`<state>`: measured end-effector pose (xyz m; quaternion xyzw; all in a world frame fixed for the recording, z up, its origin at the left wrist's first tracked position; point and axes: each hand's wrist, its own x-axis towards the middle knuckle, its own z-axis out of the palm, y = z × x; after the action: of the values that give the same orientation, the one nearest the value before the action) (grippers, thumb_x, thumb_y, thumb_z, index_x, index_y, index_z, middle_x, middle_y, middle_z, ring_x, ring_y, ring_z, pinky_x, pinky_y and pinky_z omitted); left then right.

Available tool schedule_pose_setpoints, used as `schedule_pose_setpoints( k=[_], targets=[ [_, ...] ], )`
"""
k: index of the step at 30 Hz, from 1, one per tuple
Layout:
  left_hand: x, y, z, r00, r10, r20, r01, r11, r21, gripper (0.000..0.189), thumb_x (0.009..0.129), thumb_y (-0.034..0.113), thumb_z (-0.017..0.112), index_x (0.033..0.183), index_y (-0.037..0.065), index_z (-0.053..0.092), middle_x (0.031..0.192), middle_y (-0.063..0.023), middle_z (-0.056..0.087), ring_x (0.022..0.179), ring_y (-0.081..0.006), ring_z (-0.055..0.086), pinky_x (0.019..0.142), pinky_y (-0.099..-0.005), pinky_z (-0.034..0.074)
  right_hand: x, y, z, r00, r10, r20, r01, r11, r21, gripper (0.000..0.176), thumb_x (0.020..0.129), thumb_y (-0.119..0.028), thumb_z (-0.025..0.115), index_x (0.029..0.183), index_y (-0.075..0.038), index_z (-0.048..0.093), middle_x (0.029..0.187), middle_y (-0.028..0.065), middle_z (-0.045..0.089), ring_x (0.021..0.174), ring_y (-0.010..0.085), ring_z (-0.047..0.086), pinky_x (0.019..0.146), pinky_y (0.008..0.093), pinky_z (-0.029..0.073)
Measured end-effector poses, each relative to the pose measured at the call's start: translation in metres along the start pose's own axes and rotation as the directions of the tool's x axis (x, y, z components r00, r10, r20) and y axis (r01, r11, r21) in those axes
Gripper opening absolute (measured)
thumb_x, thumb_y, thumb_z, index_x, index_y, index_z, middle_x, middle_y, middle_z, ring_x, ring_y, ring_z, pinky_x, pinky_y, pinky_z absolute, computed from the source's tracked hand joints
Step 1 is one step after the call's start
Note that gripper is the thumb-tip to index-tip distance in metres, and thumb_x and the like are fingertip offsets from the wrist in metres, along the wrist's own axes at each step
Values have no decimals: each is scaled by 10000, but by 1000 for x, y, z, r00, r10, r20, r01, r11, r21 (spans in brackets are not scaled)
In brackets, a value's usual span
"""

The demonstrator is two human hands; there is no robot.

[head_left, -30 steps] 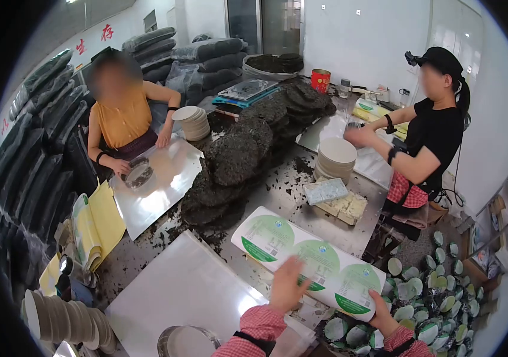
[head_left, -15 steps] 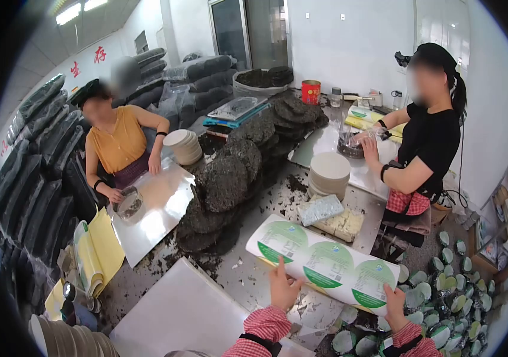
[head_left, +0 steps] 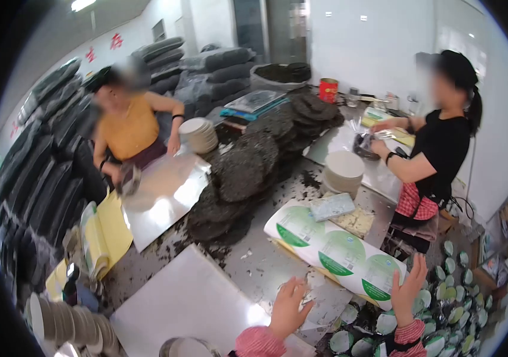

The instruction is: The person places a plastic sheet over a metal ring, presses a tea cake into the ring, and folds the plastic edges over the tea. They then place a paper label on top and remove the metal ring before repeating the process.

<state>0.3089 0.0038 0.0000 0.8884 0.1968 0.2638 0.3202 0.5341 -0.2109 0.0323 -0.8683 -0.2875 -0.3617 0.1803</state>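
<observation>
Curled sheets of round green-and-white labels [head_left: 343,257] lie on the metal table, their far edge against a pale blue packet [head_left: 332,207]. My left hand [head_left: 291,306] hovers just below the near edge of the label sheets, fingers apart and nothing in it. At their right end is my right hand [head_left: 407,285], its fingers stretched upward and its palm beside the labels. Behind the packet stands a stack of pale round discs [head_left: 344,169]. A large white sheet [head_left: 176,303] lies to the left of my left hand.
Dark round pressed cakes [head_left: 245,172] are piled down the table's middle. One co-worker [head_left: 132,128] handles a round container at the left; another [head_left: 444,131] works with a clear bag at the right. Many round green-and-white packs [head_left: 438,303] lie below at right.
Both hands have let go of the label sheets, which have slid away from me against the packet. My left hand has drawn back. The left co-worker has raised the round container.
</observation>
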Motion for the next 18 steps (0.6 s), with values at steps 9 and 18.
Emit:
schedule_pose_setpoints(
  k=[9,18],
  targets=[
    [-298,53,-182,861,-505,-54,505,863,-5,109,759,83,793,851,111,742,908,-58,693,941,-262,654,798,-372,539,-99,-253,-14,276,-960,48,91,76,993,636,804,-316,782,1327,-37,550,1337,255,533,1207,428,530,1017,459,455],
    [-457,37,-224,757,-648,-81,649,733,202,151,694,233,841,780,168,735,862,32,638,932,-242,560,836,-398,457,-151,-339,-54,52,-998,-17,47,-14,999,547,675,-350,880,1038,-44,610,1500,425,187,1321,553,373,1042,499,429]
  ],
)
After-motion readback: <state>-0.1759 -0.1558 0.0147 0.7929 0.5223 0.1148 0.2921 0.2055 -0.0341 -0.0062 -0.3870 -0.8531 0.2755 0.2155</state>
